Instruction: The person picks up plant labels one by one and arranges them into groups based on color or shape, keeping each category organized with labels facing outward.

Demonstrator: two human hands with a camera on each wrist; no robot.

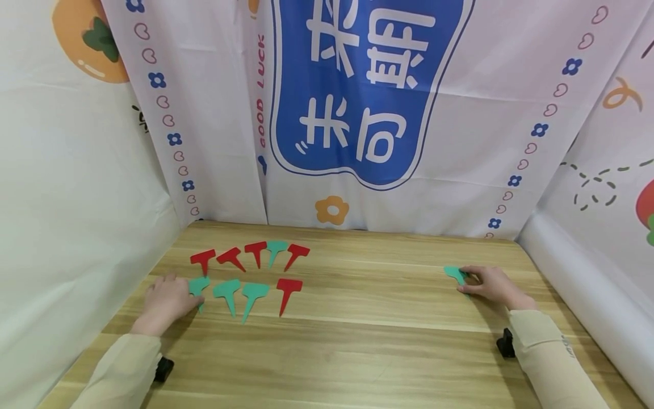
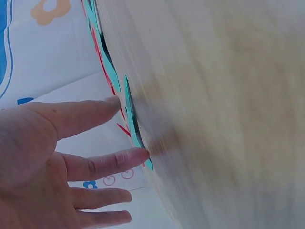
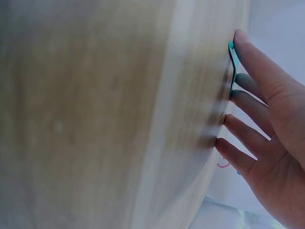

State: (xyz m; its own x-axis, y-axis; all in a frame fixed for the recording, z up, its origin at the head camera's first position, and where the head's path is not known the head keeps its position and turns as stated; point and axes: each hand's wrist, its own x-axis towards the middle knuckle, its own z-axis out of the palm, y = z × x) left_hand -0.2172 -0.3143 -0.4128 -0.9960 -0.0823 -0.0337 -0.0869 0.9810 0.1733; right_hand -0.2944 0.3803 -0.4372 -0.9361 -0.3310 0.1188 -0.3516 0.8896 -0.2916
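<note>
Flat T-shaped plant labels, red and green, lie in two rows at left in the head view. My left hand (image 1: 166, 301) is over the leftmost green plant label (image 1: 200, 286) of the front row. In the left wrist view its fingers are extended, with the index fingertip (image 2: 138, 155) at one end of that label and the thumb at its side. Far off to the right, my right hand (image 1: 493, 284) holds a single green plant label (image 1: 452, 272) between thumb and fingers, low at the tabletop. Part of this label's stem is hidden by the thumb.
Beside the left hand lie two more green labels, one of them the wider label (image 1: 254, 292), and a red label (image 1: 289, 289). Behind them runs a row of mostly red labels (image 1: 255, 250). Printed cloth (image 1: 219, 142) encloses the wooden table (image 1: 357, 352) at back and sides.
</note>
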